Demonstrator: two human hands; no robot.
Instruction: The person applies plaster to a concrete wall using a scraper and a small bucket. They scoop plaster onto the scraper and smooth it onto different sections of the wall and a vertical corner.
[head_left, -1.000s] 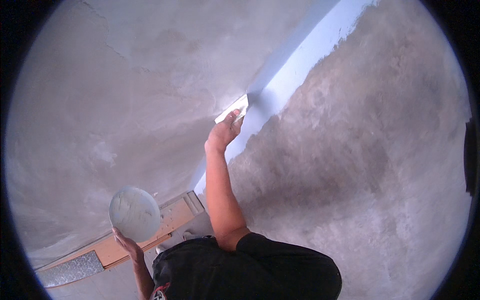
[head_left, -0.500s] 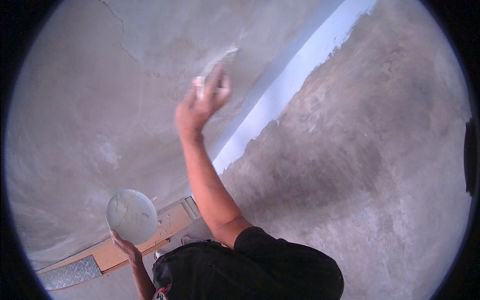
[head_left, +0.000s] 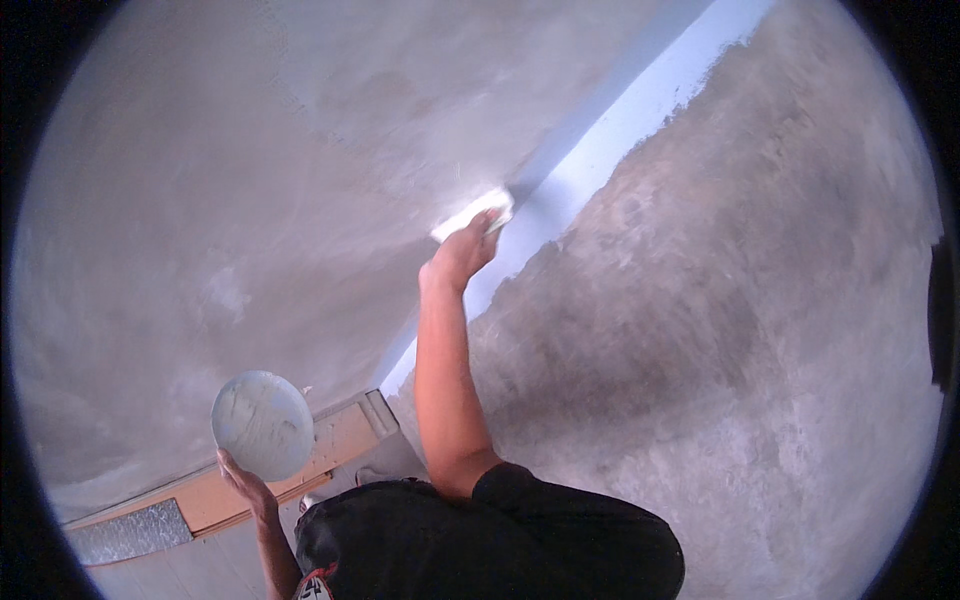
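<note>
My right hand (head_left: 462, 258) is raised to the grey plastered wall (head_left: 330, 200) and closed around a flat, whitish spreader (head_left: 462, 217). The spreader's face lies at the wall, close to a pale bluish-white strip (head_left: 610, 145) running diagonally along the corner. Its handle is mostly hidden by my fingers. Low on the left, my left hand (head_left: 246, 486) grips the edge of a round, shallow, pale grey plate (head_left: 264, 428). Streaks of grey-white paste cover the plate's face.
A second, mottled brown-grey wall surface (head_left: 700, 300) fills the right side. Below the plate runs an orange-brown board (head_left: 225, 500) with a speckled grey panel (head_left: 135, 540) at its left end. A dark object (head_left: 940, 315) shows at the far right rim.
My right hand has come down and to the right with the spreader, from higher on the wall to beside the pale strip. My left hand and the plate have barely moved.
</note>
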